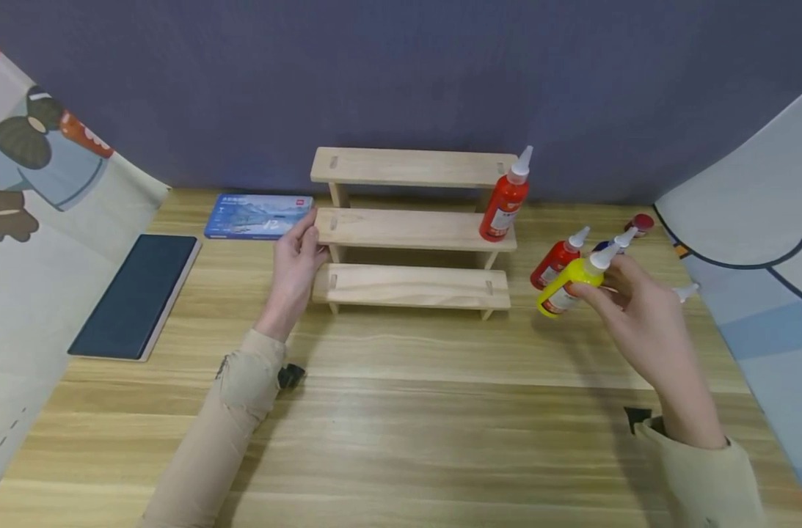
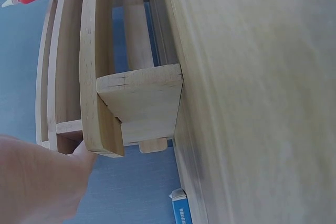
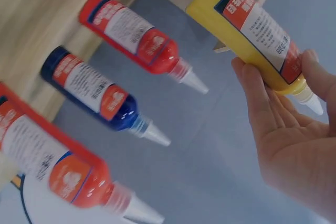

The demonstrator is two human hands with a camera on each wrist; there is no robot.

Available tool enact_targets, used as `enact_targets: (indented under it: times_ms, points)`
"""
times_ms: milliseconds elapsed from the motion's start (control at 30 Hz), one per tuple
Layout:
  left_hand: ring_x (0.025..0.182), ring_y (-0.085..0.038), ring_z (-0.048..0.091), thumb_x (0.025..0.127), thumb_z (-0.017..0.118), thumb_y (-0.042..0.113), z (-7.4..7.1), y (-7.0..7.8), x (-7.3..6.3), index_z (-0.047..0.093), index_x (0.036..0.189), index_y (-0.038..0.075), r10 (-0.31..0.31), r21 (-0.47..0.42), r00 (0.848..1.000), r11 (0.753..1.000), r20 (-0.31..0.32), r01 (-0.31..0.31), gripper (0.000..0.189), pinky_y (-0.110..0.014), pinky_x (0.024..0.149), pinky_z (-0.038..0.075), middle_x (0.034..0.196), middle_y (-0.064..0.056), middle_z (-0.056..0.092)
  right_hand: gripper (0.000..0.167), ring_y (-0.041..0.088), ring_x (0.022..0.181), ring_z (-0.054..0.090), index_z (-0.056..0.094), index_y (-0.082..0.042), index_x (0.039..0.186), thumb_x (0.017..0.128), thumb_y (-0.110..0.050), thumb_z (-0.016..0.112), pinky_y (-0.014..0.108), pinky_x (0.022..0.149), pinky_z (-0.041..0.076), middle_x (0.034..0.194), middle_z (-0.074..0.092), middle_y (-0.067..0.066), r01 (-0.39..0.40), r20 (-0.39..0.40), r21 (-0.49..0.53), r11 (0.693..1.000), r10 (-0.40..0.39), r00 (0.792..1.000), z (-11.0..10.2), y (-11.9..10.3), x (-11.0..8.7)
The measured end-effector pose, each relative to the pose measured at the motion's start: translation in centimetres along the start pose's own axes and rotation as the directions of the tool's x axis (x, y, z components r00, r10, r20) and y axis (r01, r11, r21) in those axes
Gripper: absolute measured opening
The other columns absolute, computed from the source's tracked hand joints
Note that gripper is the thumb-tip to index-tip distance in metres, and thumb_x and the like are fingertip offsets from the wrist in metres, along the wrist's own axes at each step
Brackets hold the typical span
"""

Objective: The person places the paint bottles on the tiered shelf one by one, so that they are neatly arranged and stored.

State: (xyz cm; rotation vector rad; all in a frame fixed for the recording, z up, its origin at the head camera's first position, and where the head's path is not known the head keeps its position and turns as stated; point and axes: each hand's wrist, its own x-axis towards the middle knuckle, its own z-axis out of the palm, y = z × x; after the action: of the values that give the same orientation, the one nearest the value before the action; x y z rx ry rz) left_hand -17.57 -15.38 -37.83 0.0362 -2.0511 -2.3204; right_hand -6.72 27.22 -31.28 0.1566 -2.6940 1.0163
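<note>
A three-tier wooden step shelf (image 1: pixel 414 227) stands against the back wall. My left hand (image 1: pixel 295 257) grips the left end of its middle tier; the thumb tucks behind the plank in the left wrist view. On the right end of that tier stands a red paint bottle (image 1: pixel 504 205) with a white pointed nozzle. My right hand (image 1: pixel 645 315) pinches a yellow paint bottle (image 3: pixel 252 30) near its shoulder, held tilted above the table right of the shelf. Close by stand a red bottle (image 3: pixel 131 32), a dark blue bottle (image 3: pixel 92 87) and another red bottle (image 3: pixel 52 156), partly hidden by my hand in the head view.
A flat blue box (image 1: pixel 258 216) lies left of the shelf. Nearer the left edge is a dark-covered notebook (image 1: pixel 136 297). A small dark red round object (image 1: pixel 640 224) is at the back right. Patterned cloths (image 1: pixel 751 191) hang at both sides of the wooden table (image 1: pixel 401 425).
</note>
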Motion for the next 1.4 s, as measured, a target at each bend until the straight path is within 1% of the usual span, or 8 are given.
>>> enact_targets:
  times_ms: [167,267,400,500,867,1067,1133,1400]
  points:
    - [0.153,-0.034,0.040,0.118,0.035,0.012,0.0,0.0,-0.1,0.027,0.167,-0.001,0.000,-0.002,1.000,1.000,-0.003,0.000,0.051,-0.041,0.122,0.042,0.173,-0.020,0.026,0.048,0.046,0.117,0.068,0.063,0.005,0.138,0.097,-0.009,0.082,-0.005,0.084,0.043,0.129,0.070,0.030,-0.035,-0.001,0.023,0.999,0.035,0.999,0.4,-1.1,0.7]
    - [0.152,-0.034,0.041,0.118,0.034,0.012,0.0,0.0,-0.1,0.026,0.167,-0.001,0.001,-0.007,1.000,1.000,0.002,-0.001,0.051,-0.039,0.121,0.043,0.173,-0.020,0.027,0.048,0.037,0.114,0.070,0.064,0.003,0.139,0.096,-0.011,0.083,-0.004,0.085,0.045,0.128,0.071,0.026,-0.040,-0.017,0.034,0.999,0.041,0.999,0.6,-1.9,1.0]
    - [0.152,-0.034,0.041,0.118,0.034,0.011,0.0,0.1,-0.1,0.026,0.167,-0.001,0.003,-0.005,1.000,1.000,0.006,-0.003,0.051,-0.038,0.121,0.043,0.173,-0.020,0.027,0.044,0.006,0.105,0.067,0.068,0.001,0.136,0.096,-0.011,0.084,-0.001,0.085,0.047,0.126,0.074,0.022,-0.021,-0.049,0.060,0.998,0.024,0.999,1.1,-2.8,1.5]
    - [0.152,-0.034,0.041,0.118,0.035,0.012,0.0,0.1,-0.1,0.026,0.167,-0.002,0.005,-0.006,1.000,1.000,0.003,-0.005,0.051,-0.040,0.121,0.042,0.173,-0.020,0.027,0.043,-0.008,0.100,0.060,0.068,0.001,0.135,0.096,-0.012,0.084,0.001,0.085,0.048,0.125,0.074,0.020,-0.009,-0.062,0.078,0.997,0.014,0.998,1.5,-3.5,1.9]
    - [0.153,-0.033,0.040,0.119,0.034,0.013,-0.1,0.0,-0.1,0.025,0.168,-0.001,0.012,0.010,1.000,1.000,0.013,-0.012,0.052,-0.039,0.121,0.043,0.173,-0.020,0.026,0.044,-0.003,0.095,0.066,0.069,0.001,0.135,0.096,-0.012,0.084,0.006,0.083,0.053,0.123,0.076,0.019,0.053,-0.062,0.169,0.984,-0.043,0.997,2.9,-5.3,3.4]
    - [0.153,-0.033,0.040,0.118,0.034,0.012,-0.2,0.0,0.0,0.027,0.168,0.000,0.009,0.018,1.000,1.000,0.003,-0.009,0.051,-0.040,0.121,0.042,0.174,-0.018,0.025,0.047,0.026,0.108,0.072,0.068,-0.001,0.138,0.097,-0.016,0.084,0.008,0.088,0.054,0.127,0.075,0.016,0.045,-0.037,0.196,0.980,-0.038,0.999,3.8,-6.3,4.2]
    - [0.153,-0.033,0.040,0.118,0.034,0.012,-0.1,0.0,0.0,0.026,0.168,0.000,0.007,0.014,1.000,1.000,0.002,-0.007,0.051,-0.040,0.121,0.042,0.174,-0.019,0.025,0.047,0.030,0.111,0.072,0.068,0.000,0.138,0.097,-0.016,0.084,0.008,0.088,0.054,0.128,0.074,0.017,0.048,-0.029,0.214,0.976,-0.043,0.999,4.2,-6.6,4.6]
    - [0.152,-0.034,0.041,0.118,0.034,0.011,0.0,-0.1,-0.1,0.026,0.167,-0.002,0.014,0.007,1.000,1.000,0.000,-0.014,0.051,-0.039,0.120,0.043,0.174,-0.019,0.026,0.045,0.027,0.118,0.070,0.068,0.000,0.137,0.096,-0.013,0.084,0.014,0.093,0.055,0.129,0.074,0.015,0.078,-0.016,0.296,0.952,-0.077,0.997,5.3,-8.0,5.8]
